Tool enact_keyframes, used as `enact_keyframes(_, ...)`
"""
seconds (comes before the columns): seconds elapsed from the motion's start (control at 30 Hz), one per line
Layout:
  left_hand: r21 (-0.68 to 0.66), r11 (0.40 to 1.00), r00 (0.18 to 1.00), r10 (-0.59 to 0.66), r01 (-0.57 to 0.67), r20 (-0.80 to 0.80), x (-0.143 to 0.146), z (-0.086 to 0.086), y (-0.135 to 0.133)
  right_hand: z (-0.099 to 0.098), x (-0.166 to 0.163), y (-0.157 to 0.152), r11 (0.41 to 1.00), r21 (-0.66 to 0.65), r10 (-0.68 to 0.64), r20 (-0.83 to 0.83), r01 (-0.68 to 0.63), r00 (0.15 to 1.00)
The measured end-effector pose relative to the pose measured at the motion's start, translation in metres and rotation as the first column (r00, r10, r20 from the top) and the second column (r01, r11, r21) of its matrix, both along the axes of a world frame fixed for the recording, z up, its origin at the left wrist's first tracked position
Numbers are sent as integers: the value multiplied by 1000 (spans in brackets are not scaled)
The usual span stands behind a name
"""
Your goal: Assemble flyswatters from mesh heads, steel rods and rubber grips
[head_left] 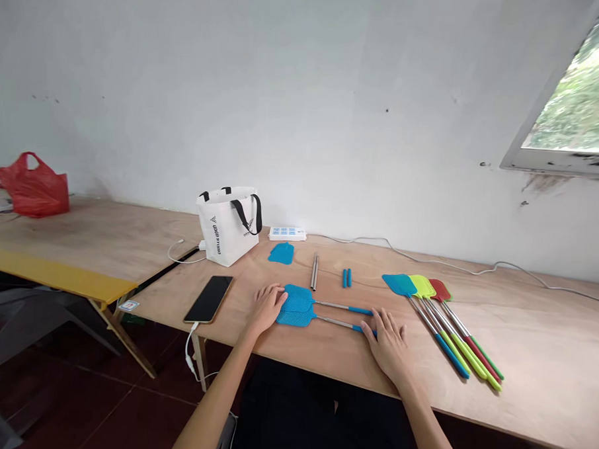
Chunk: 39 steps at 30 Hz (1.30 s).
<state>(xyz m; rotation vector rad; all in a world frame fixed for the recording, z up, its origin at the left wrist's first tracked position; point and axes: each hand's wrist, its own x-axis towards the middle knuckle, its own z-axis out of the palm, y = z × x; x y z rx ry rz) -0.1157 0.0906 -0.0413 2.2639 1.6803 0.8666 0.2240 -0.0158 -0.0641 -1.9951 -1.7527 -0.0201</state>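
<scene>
- Pale wall (pixel 285 105) behind a wooden table (pixel 533 327).
- Two blue swatters (pixel 300 316) lie side by side on top, heads (pixel 297 297) leftward.
- Left hand (pixel 267 309) touches those heads, unclenched.
- Right hand (pixel 391 341) rests at the blue handles (pixel 360 311), fingers spread loosely.

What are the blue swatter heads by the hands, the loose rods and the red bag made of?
Blue heads: probably flexible plastic, matte, with a fine textured surface.
Rods: likely metal; they look silvery and shiny.
Red bag: seemingly thin plastic, crinkled and slightly glossy.
</scene>
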Motion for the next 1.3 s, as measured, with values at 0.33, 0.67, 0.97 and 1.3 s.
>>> enact_keyframes(0.33,-69,997,992,-12,20,122,5,-3,7,17,5,-1,974,94,222,-244,-205,944)
enact_keyframes(0.67,-175,952,682,-45,250,730,19,34,-5,15,5,0,977,174,175,-343,-120,923)
enact_keyframes(0.97,-68,958,346,-34,278,938,43,71,-35,35,5,-6,958,269,205,-403,-99,892)
enact_keyframes(1.3,-113,883,138,56,456,989,92,71,-69,56,-37,-23,932,203,352,-318,-299,881)
